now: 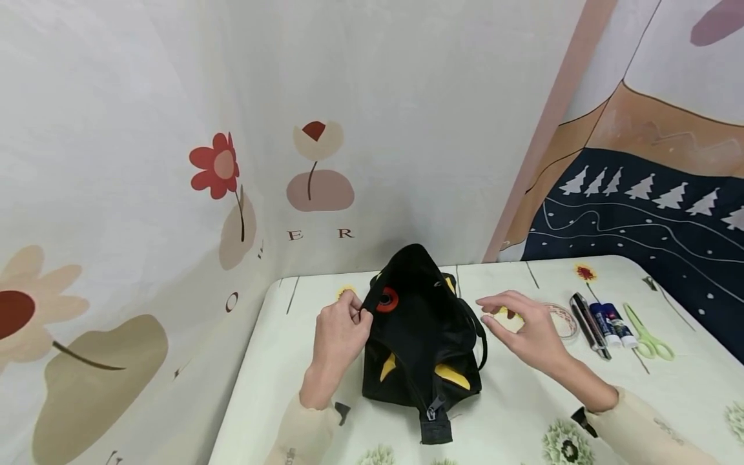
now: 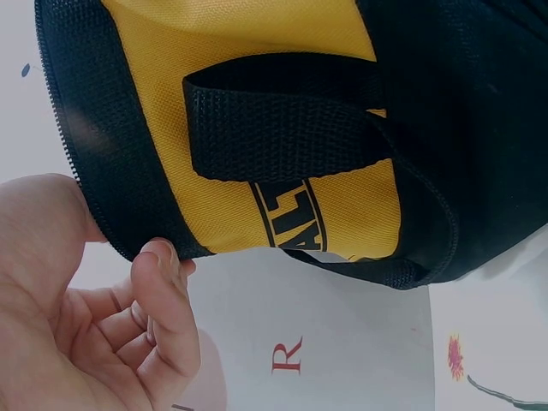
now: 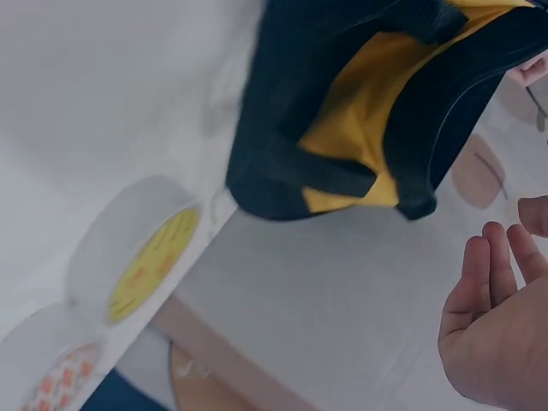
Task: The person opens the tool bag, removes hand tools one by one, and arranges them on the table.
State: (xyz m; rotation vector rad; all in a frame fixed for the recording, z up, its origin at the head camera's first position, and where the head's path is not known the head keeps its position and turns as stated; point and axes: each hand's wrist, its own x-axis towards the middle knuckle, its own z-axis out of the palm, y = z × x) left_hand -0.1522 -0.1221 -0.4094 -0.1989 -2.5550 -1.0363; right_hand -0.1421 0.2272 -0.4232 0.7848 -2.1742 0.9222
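Note:
A black and yellow fabric tool bag [image 1: 401, 361] stands on the table with its zipped mouth spread wide. My left hand [image 1: 341, 326] pinches the left rim of the mouth between thumb and fingers; the left wrist view shows that hand [image 2: 128, 300] at the zip edge, beside a black webbing loop [image 2: 282, 120]. Against the bag's inner left side shows a red ring-shaped thing [image 1: 388, 299]. To the right of the bag, apart from it, my right hand [image 1: 526, 326] hovers with fingers loosely bent and nothing between them.
Right of the bag are a yellow-centred tape roll [image 3: 154, 261], partly behind my right hand in the head view, and a clear tape roll [image 1: 561, 321]. Farther right lie a dark slim tool [image 1: 589, 326], two blue glue sticks [image 1: 611, 325] and green scissors [image 1: 648, 339]. Printed cloth walls stand behind.

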